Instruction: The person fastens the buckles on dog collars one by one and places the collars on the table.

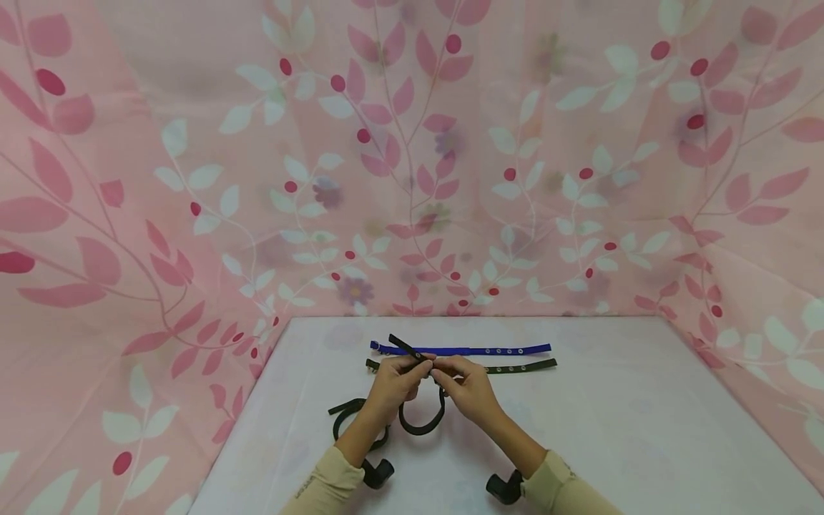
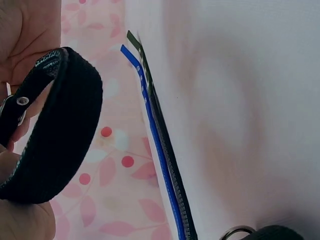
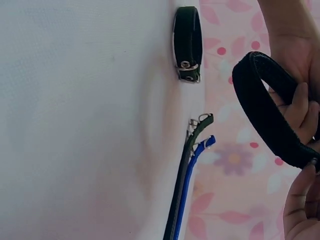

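A black pet collar (image 1: 421, 433), bent into a loop, hangs from both hands above the table. My left hand (image 1: 391, 390) pinches its strap near the buckle, and the strap's free end sticks up past those fingers. Opposite, my right hand (image 1: 475, 393) pinches the same collar, the two sets of fingertips close together. In the left wrist view a metal eyelet (image 2: 22, 101) shows on the strap beside the partly hidden buckle. The right wrist view shows the loop's wide fabric band (image 3: 262, 112) in front of the fingers.
Behind the hands, a blue collar (image 1: 453, 351) and a dark green collar (image 1: 539, 365) lie stretched out side by side. Another dark collar (image 1: 337, 430), buckled into a loop, rests by the left forearm. Floral pink cloth (image 1: 412, 157) walls the white table (image 1: 618, 436).
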A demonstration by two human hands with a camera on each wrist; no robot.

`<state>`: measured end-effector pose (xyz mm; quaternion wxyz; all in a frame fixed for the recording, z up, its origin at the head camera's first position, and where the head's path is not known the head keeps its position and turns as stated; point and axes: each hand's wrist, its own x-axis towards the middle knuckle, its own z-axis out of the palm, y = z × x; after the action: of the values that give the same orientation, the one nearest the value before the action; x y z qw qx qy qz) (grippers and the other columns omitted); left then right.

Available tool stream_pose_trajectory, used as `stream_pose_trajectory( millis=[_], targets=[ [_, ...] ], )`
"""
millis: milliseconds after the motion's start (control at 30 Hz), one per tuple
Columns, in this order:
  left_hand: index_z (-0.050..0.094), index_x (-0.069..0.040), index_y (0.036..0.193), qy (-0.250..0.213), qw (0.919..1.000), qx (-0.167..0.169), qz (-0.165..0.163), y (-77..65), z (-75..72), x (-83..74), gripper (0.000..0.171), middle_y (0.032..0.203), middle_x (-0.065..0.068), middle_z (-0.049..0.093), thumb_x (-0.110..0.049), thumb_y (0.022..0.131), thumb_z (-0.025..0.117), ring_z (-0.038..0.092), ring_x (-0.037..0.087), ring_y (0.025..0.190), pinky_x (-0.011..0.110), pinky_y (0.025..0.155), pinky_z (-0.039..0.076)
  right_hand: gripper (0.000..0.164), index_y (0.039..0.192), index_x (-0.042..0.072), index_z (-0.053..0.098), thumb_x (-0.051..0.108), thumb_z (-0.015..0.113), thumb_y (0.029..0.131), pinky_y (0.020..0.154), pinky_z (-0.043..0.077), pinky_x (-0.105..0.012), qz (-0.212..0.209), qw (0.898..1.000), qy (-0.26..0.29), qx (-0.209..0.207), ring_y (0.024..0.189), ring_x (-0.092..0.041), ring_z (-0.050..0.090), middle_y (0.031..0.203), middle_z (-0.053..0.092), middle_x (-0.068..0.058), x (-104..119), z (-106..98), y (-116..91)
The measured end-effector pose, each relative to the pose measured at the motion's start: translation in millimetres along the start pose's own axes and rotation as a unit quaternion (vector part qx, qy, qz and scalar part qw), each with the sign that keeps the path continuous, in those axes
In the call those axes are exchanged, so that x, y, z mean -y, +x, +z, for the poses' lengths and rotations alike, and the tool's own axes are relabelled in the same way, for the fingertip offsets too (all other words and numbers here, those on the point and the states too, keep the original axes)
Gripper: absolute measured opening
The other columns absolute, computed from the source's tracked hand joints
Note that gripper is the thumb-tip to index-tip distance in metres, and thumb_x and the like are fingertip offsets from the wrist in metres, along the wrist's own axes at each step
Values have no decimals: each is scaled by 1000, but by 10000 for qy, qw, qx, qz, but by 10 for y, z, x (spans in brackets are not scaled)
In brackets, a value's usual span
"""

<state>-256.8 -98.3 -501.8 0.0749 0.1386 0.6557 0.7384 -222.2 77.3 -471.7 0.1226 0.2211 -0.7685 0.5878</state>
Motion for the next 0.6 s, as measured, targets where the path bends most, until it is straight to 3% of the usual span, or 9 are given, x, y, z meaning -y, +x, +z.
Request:
stream_pose_trajectory(
  millis=[167, 300, 433, 600],
  targets=[
    [64, 5, 122, -182, 9991, 220, -312, -1, 25, -35, 39, 58, -7, 39, -24, 97, 65, 28, 5, 49, 19, 44, 25, 20, 106, -2, 71, 4, 73, 87, 55, 51, -22, 143, 9998, 120, -110, 67, -5, 58, 81, 70, -12, -38, 49, -2],
    [67, 1, 120, -330, 9985, -25, -441, -1, 43, -46, 37, 59, -7, 43, -27, 95, 68, 28, 4, 49, 19, 43, 26, 15, 102, -2, 72, 3, 72, 88, 59, 52, -22, -43, 9999, 104, -105, 70, -5, 59, 81, 69, -12, -29, 65, 8],
    [67, 2, 118, -404, 9985, -130, -346, -9, 52, -71, 37, 60, -6, 47, -26, 94, 69, 28, 5, 48, 19, 43, 26, 10, 99, -3, 71, 2, 70, 90, 59, 50, -19, 231, 9993, 285, -46, 72, -7, 58, 84, 67, -14, 4, 55, 17],
    [65, 5, 117, -476, 9986, -137, -199, -21, 21, -107, 34, 59, -7, 43, -22, 96, 66, 30, 4, 48, 19, 44, 27, 12, 99, -5, 68, 3, 69, 91, 52, 46, -19, 722, 9949, 644, 277, 63, -6, 53, 79, 64, -18, 11, 31, 20]
  ],
)
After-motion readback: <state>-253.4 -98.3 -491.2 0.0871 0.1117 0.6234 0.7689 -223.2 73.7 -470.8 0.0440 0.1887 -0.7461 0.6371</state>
